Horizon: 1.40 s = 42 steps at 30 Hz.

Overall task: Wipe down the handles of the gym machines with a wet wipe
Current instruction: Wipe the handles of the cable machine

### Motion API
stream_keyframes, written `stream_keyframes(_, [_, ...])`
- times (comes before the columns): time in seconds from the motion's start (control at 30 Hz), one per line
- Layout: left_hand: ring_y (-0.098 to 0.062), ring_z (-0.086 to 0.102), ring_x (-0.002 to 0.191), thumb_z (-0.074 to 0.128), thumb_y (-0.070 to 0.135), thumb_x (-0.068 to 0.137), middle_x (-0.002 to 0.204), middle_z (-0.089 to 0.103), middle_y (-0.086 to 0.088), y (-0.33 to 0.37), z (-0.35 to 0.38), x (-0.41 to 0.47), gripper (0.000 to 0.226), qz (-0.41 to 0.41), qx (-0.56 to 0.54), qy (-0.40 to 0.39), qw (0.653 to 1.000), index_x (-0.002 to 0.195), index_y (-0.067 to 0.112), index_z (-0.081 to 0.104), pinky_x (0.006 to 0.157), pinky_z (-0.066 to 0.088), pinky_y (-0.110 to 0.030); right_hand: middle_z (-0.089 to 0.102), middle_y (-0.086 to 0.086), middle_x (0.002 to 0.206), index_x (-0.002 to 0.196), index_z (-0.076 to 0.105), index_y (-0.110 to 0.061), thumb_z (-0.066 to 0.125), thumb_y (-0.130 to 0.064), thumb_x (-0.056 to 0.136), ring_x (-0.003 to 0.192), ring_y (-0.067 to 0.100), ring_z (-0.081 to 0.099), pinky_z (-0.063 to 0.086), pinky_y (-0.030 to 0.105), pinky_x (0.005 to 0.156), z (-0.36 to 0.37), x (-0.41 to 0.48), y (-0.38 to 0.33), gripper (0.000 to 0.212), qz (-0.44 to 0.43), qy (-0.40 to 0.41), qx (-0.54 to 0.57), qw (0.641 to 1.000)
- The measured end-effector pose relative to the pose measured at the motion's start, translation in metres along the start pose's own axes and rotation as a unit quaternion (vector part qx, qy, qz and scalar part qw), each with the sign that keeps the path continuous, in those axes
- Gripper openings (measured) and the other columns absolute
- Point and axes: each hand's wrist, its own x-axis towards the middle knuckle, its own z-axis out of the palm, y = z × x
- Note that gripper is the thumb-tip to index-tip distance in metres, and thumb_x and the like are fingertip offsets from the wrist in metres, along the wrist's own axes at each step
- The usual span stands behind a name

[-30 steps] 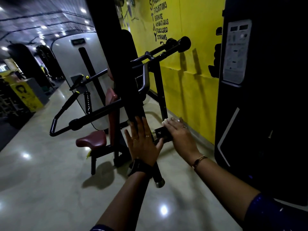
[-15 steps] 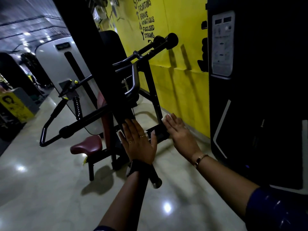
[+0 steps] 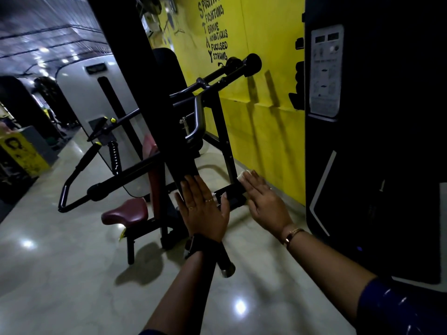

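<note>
Wipe point(image 3: 242, 176): white and crumpled, it is peeking out from under your right fingertips, lying against the far end of the handle, low down near the foot of the yellow wall point(image 3: 266, 105).
Handle point(image 3: 232, 197): a short black bar is running crosswise between your two hands, part of the machine's black frame.
Right grip point(image 3: 264, 205): your right hand is lying flat, fingers straight and close together, pressing the wipe onto the handle. Nothing is being curled around or pinched.
Left grip point(image 3: 204, 210): your left hand is spread wide, fingers straight and pointing up, its palm facing the machine's slanted black upright point(image 3: 169, 141). It is holding nothing. Its thumb is crossing the near end of the handle, though you cannot tell whether it is touching.
Lower bar point(image 3: 227, 264): a black bar with a silver end cap is sticking out below your left wrist, angling down toward the floor point(image 3: 72, 274).
Seat point(image 3: 125, 215): a maroon padded seat is sitting to the left of your left hand, on the same frame.
Wrists: a dark watch point(image 3: 200, 245) is showing on your left, a thin gold bracelet point(image 3: 292, 234) on your right.
Right side: a tall black housing point(image 3: 387, 165) carrying a pale instruction label point(image 3: 325, 73) is standing just beside your right arm.
</note>
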Motion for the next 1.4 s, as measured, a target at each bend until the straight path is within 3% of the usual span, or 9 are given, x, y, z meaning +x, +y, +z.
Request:
stream_keyframes(0.23, [-0.033, 0.005, 0.146, 0.044, 0.05, 0.09, 0.152, 0.017, -0.024, 0.0, 0.002, 0.0, 0.093, -0.005, 0.0, -0.001, 1.0, 0.153, 0.003, -0.004, 0.12, 0.003, -0.046, 0.069, 0.007, 0.112, 0.115, 0.068, -0.013, 0.052, -0.029, 0.098, 0.099, 0.013, 0.061, 0.042, 0.009, 0.07, -0.012, 0.044, -0.012, 0.029, 0.332, -0.033, 0.26, 0.906])
stream_keyframes(0.37, [-0.032, 0.005, 0.146, 0.044, 0.051, 0.089, 0.152, 0.016, -0.024, 0.0, 0.001, 0.0, 0.095, 0.001, 0.003, 0.004, 1.0, 0.153, 0.003, -0.006, 0.12, 0.0, -0.045, 0.07, 0.001, 0.108, 0.102, 0.07, -0.026, 0.048, -0.031, 0.099, 0.104, 0.015, 0.063, 0.048, 0.025, 0.082, -0.004, 0.016, -0.032, 0.023, 0.412, 0.065, 0.323, 0.85])
stream_keyframes(0.57, [-0.027, -0.012, 0.149, 0.044, 0.052, 0.089, 0.156, 0.01, -0.023, 0.0, 0.002, 0.001, 0.095, -0.003, 0.011, 0.007, 1.0, 0.153, 0.002, -0.005, 0.12, 0.0, -0.045, 0.054, -0.003, 0.133, 0.135, 0.054, -0.015, 0.044, -0.025, 0.102, 0.123, 0.007, 0.047, 0.037, 0.015, 0.094, -0.005, 0.028, -0.043, 0.036, 0.354, 0.066, 0.344, 0.867])
stream_keyframes(0.77, [-0.027, -0.012, 0.149, 0.043, 0.053, 0.09, 0.161, -0.008, -0.018, -0.001, 0.001, 0.0, 0.094, 0.004, 0.007, 0.011, 1.0, 0.153, 0.002, -0.006, 0.121, -0.002, -0.045, 0.062, -0.003, 0.102, 0.115, 0.062, -0.013, 0.036, -0.029, 0.104, 0.095, 0.005, 0.06, 0.044, 0.009, 0.067, -0.002, 0.026, -0.038, 0.033, 0.45, 0.085, 0.436, 0.775])
stream_keyframes(0.9, [-0.026, -0.01, 0.15, 0.043, 0.053, 0.09, 0.162, -0.014, -0.014, 0.0, 0.002, 0.001, 0.094, 0.002, 0.003, 0.024, 1.0, 0.153, 0.002, -0.004, 0.121, 0.0, -0.046, 0.046, -0.008, 0.137, 0.143, 0.04, -0.008, 0.029, -0.016, 0.106, 0.111, -0.02, 0.044, 0.03, -0.003, 0.09, 0.013, -0.004, -0.056, 0.04, 0.374, 0.153, 0.407, 0.82])
stream_keyframes(1.1, [-0.027, -0.01, 0.15, 0.043, 0.052, 0.09, 0.161, -0.016, -0.014, -0.001, 0.006, -0.001, 0.093, 0.007, -0.006, 0.027, 1.0, 0.153, 0.003, -0.005, 0.121, 0.001, -0.047, 0.051, -0.004, 0.128, 0.13, 0.053, -0.01, 0.03, -0.029, 0.099, 0.12, 0.006, 0.046, 0.036, 0.01, 0.094, 0.013, 0.019, -0.048, 0.043, 0.319, 0.144, 0.33, 0.877])
stream_keyframes(1.23, [-0.028, -0.01, 0.15, 0.047, 0.05, 0.088, 0.156, 0.007, -0.023, -0.002, 0.007, -0.001, 0.093, 0.0, 0.002, 0.022, 1.0, 0.153, 0.001, 0.002, 0.119, 0.004, -0.049, 0.069, 0.008, 0.098, 0.095, 0.068, -0.017, 0.027, -0.035, 0.105, 0.091, 0.021, 0.063, 0.05, 0.031, 0.081, 0.008, 0.041, -0.023, 0.046, 0.449, 0.053, 0.439, 0.776])
stream_keyframes(1.3, [-0.028, -0.009, 0.15, 0.047, 0.05, 0.088, 0.157, 0.005, -0.022, -0.002, 0.006, -0.002, 0.095, 0.002, 0.0, 0.023, 1.0, 0.153, 0.001, -0.001, 0.119, 0.004, -0.049, 0.068, 0.009, 0.098, 0.102, 0.068, -0.012, 0.027, -0.034, 0.105, 0.083, 0.013, 0.063, 0.053, 0.023, 0.071, 0.005, 0.035, -0.028, 0.046, 0.477, 0.084, 0.466, 0.741])
stream_keyframes(1.4, [-0.027, -0.009, 0.15, 0.044, 0.05, 0.089, 0.162, -0.013, -0.015, 0.0, 0.004, -0.001, 0.094, 0.01, -0.008, 0.026, 1.0, 0.153, 0.002, -0.005, 0.12, 0.002, -0.047, 0.064, -0.004, 0.109, 0.122, 0.058, -0.006, 0.031, -0.016, 0.105, 0.093, 0.001, 0.061, 0.045, 0.005, 0.071, 0.005, 0.007, -0.043, 0.034, 0.423, 0.168, 0.431, 0.779])
